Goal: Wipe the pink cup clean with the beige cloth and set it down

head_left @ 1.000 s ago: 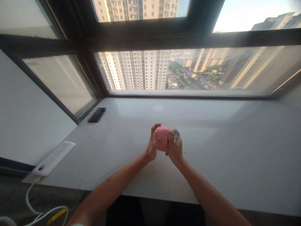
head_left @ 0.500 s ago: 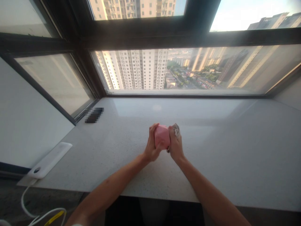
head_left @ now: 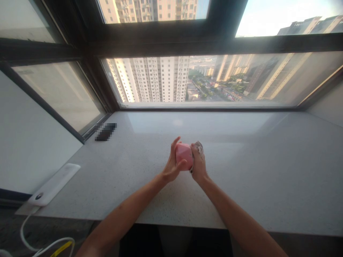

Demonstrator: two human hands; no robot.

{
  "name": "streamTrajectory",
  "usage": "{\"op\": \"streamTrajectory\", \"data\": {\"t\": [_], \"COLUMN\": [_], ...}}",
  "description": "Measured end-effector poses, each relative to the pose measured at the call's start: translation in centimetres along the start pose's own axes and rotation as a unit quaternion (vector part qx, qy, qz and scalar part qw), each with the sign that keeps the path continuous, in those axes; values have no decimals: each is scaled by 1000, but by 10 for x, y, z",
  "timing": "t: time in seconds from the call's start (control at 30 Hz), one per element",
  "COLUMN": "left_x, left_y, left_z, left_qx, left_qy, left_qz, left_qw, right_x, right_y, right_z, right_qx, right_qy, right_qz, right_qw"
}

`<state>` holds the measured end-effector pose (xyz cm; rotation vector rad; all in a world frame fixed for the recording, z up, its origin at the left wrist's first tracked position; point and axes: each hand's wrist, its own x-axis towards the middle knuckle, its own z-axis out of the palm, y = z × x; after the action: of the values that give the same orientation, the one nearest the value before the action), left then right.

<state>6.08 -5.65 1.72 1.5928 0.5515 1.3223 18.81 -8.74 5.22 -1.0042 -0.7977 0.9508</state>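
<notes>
Hands meet at the centre of the frame, above a pale speckled stone sill [head_left: 241, 171]. The left hand [head_left: 171, 166] cups a small pink object [head_left: 183, 155] from the left, thumb pressed across its lower front and fingers partly spread behind it, so the grip is loose but closed on the object. The right hand [head_left: 198, 165] is curled against the object's right side, fingers closed around a crumpled greyish cloth [head_left: 198, 145] that pokes out above the knuckles and touches the object. The object is held in the air, clear of the sill surface, between both palms. At the left of the frame a dark flat device [head_left: 105, 131] lies near the window corner, well apart from the hands. Lower left, a white power strip [head_left: 53, 185] rests at the sill's edge with a white cable [head_left: 40, 246] trailing below it.
</notes>
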Motion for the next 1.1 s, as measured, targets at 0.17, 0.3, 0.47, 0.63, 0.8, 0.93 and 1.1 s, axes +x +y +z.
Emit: {"op": "streamTrajectory", "data": {"t": [0.17, 0.3, 0.47, 0.63, 0.8, 0.93, 1.1], "left_x": [-4, -6, 1, 1, 2, 6, 5], "left_y": [1, 6, 2, 4, -2, -1, 6], "left_z": [1, 16, 0, 4, 2, -5, 7], "left_qx": [77, -114, 136, -42, 57, 91, -109], "left_qy": [-18, 20, 19, 8, 11, 6, -6], "left_qz": [99, -64, 163, -3, 78, 125, -67], "left_qw": [992, 991, 977, 999, 995, 988, 992], "right_x": [-1, -7, -6, -4, 0, -3, -4], "right_y": [3, 5, -9, -5, -4, -3, 1], "right_z": [-2, -9, 5, -3, -4, 2, -8], "right_qx": [31, -126, 6, -113, -64, 2, -144], "right_qy": [7, -59, 16, -40, -23, 8, -66], "right_qz": [0, -65, -19, -74, -19, -19, -77], "right_qw": [999, 988, 1000, 990, 998, 1000, 984]}}
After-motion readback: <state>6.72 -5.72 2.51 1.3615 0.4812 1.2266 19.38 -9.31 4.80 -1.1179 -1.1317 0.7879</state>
